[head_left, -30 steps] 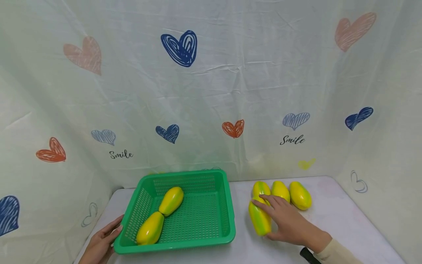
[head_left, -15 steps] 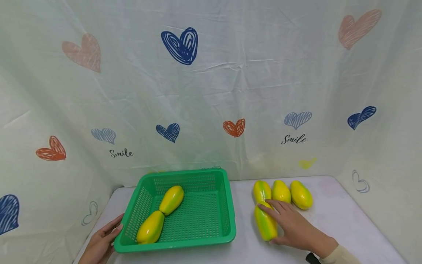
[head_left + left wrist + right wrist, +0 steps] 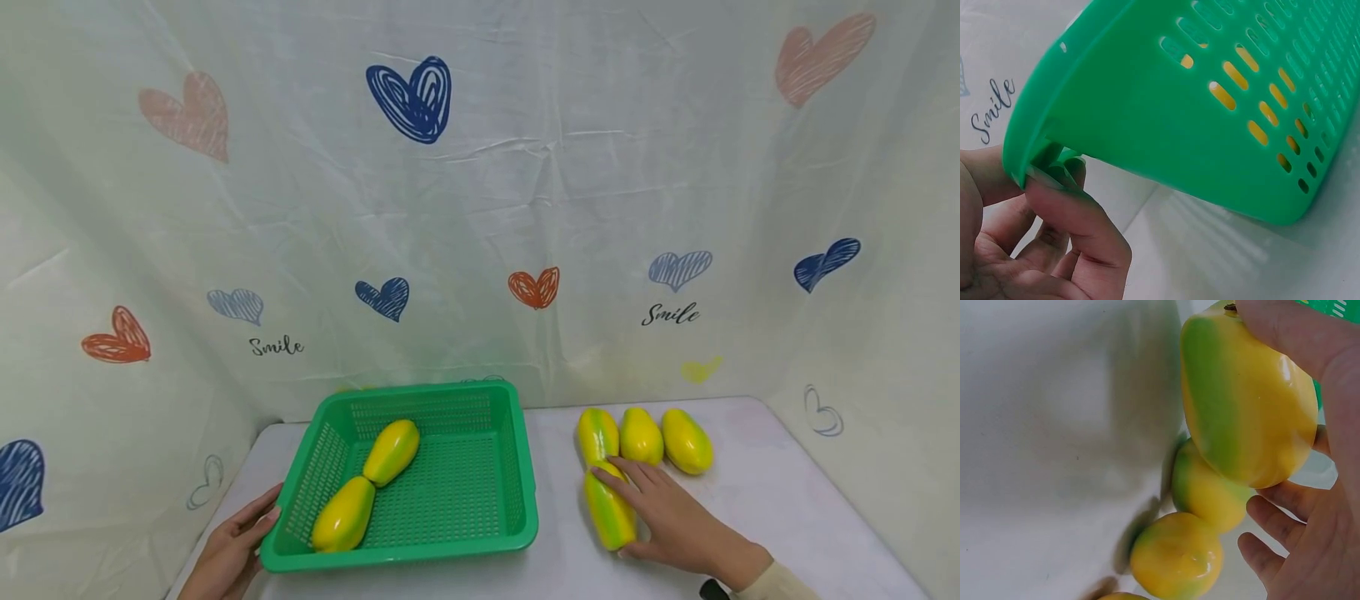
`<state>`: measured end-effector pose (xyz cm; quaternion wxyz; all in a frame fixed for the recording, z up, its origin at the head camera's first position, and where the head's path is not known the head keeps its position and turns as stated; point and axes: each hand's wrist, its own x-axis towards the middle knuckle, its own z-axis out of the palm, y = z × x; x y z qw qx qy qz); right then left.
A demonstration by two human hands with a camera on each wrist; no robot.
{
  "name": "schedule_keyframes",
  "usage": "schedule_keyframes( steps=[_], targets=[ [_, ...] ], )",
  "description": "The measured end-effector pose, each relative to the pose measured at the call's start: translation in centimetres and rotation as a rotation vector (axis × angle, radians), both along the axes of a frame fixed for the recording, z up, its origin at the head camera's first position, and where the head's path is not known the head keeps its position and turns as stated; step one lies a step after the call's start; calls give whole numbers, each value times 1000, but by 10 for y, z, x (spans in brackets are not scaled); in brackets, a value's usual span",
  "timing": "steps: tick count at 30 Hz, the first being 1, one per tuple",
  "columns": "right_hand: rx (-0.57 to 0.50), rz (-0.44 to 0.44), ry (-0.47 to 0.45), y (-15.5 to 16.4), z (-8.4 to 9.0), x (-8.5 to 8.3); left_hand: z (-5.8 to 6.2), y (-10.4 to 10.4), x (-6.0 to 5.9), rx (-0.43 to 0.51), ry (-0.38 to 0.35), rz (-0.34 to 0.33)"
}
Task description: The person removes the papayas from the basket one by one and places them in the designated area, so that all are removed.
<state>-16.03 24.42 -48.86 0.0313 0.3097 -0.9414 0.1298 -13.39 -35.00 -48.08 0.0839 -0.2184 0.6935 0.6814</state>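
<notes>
My left hand (image 3: 236,546) pinches the left rim of a green plastic basket (image 3: 442,557), thumb and fingers around its edge in the left wrist view. Two yellow papayas (image 3: 342,514) lie inside, end to end along the basket's left half. To the right of the basket, my right hand (image 3: 675,518) holds a yellow papaya with a green stripe (image 3: 1247,394) between thumb and fingers. Its far end meets another striped papaya (image 3: 597,435) on the table. Beside that one, two more papayas, a middle one (image 3: 641,435) and a rightmost one (image 3: 686,442), stand in a row.
A white-covered table (image 3: 742,483) carries everything. Behind it hangs a pale curtain (image 3: 465,208) printed with hearts and the word Smile, close to the table's back edge. A dark strap or device (image 3: 712,589) shows at my right wrist.
My right hand has shifted a little right and toward me, bringing the striped papaya with it. The left hand and basket stay nearly where they were.
</notes>
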Motion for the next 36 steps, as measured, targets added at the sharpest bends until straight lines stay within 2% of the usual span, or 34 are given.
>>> schedule_keyframes(
  steps=[12,24,36],
  targets=[
    [12,3,-12,5,-9,-1,-1,0,-1,-6,3,-3],
    [13,-2,-54,6,-9,0,-4,-1,0,-11,6,1],
    [26,5,-4,7,-11,1,-3,0,0,-4,6,7]
  ],
)
